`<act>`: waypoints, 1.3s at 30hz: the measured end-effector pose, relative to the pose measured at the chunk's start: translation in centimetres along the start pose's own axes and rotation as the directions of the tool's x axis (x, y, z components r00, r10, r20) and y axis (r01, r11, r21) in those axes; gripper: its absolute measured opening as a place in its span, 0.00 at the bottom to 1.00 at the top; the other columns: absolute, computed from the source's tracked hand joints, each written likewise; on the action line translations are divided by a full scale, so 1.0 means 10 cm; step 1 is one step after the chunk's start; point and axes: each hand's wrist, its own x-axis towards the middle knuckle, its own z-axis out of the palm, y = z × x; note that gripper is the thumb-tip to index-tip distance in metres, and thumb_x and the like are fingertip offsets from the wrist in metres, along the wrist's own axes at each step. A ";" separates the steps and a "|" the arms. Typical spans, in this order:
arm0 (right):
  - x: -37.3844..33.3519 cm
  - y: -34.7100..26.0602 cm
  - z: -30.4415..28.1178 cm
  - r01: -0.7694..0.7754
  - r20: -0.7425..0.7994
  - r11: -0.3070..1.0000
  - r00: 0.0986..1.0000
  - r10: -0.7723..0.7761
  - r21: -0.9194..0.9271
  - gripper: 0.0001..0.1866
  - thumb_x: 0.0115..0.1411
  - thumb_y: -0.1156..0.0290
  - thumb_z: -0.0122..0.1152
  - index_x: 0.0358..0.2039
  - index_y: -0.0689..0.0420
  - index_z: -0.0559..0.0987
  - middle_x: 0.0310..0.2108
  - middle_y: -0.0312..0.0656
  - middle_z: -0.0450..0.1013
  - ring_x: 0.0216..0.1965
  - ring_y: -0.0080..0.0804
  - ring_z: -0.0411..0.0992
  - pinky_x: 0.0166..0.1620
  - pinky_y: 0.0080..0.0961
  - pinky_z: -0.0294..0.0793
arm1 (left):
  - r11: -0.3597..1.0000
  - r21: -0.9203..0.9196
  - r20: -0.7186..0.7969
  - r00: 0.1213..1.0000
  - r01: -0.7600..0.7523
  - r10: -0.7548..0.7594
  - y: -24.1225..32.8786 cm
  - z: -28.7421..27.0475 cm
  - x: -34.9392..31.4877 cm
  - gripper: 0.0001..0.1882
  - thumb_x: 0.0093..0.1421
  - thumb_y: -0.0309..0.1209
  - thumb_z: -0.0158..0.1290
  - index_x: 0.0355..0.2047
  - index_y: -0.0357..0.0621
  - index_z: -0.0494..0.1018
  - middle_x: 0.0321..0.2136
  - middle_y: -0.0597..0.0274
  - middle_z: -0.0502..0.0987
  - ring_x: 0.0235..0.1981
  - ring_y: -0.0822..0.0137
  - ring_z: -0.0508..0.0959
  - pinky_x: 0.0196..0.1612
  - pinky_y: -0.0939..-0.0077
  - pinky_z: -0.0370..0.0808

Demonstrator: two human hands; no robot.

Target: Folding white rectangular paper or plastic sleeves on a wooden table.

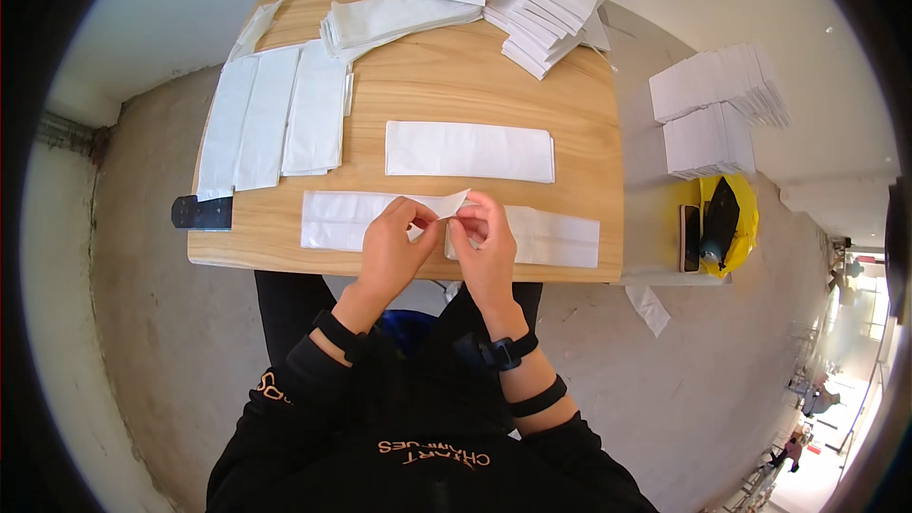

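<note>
Above the near edge of the wooden table, my left hand (391,245) and my right hand (485,249) meet, thumbs and fingers pinched together. Between them rises the pointed corner of a thin white sheet (454,204), gripped from both sides. Beneath my left hand lies a long white, slightly glossy sleeve (331,220). A second flat white strip (560,237) extends to the right from under my right hand. Whether the held corner belongs to either of these is hidden by my fingers. Just beyond, a neat stack of white strips (470,150) lies crosswise.
Long white sleeves (261,119) lie side by side at the left. Farther back are a white sleeve pile (399,19) and folded white boxes (546,14). On the grey surface at right stand more flat boxes (708,138), a phone (689,237) and a yellow bag (746,228).
</note>
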 end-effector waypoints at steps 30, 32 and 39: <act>-0.15 0.01 -0.04 -0.146 0.028 0.986 0.989 0.148 -0.075 0.10 0.54 0.79 0.60 0.38 0.59 0.77 0.32 0.42 0.77 0.34 0.30 0.77 0.41 0.24 0.77 | 0.976 -0.149 0.103 0.984 0.157 -0.142 -0.03 -0.05 -0.17 0.06 0.55 0.25 0.58 0.31 0.35 0.76 0.27 0.56 0.79 0.28 0.65 0.79 0.34 0.76 0.75; -0.15 0.02 -0.04 -0.156 0.029 0.986 0.987 0.158 -0.067 0.10 0.54 0.79 0.59 0.38 0.59 0.77 0.32 0.42 0.77 0.34 0.29 0.77 0.41 0.24 0.77 | 0.955 -0.176 0.114 0.969 0.238 -0.220 -0.03 -0.06 -0.17 0.06 0.56 0.26 0.58 0.31 0.35 0.76 0.26 0.57 0.79 0.28 0.69 0.79 0.33 0.77 0.74; -0.19 0.15 -0.08 -0.184 0.063 0.983 0.981 0.185 -0.024 0.10 0.54 0.79 0.59 0.38 0.61 0.76 0.34 0.43 0.76 0.35 0.30 0.77 0.41 0.24 0.77 | 0.941 -0.206 0.108 0.962 0.270 -0.252 -0.08 -0.10 -0.17 0.06 0.56 0.26 0.57 0.32 0.35 0.76 0.26 0.59 0.79 0.28 0.71 0.79 0.34 0.77 0.74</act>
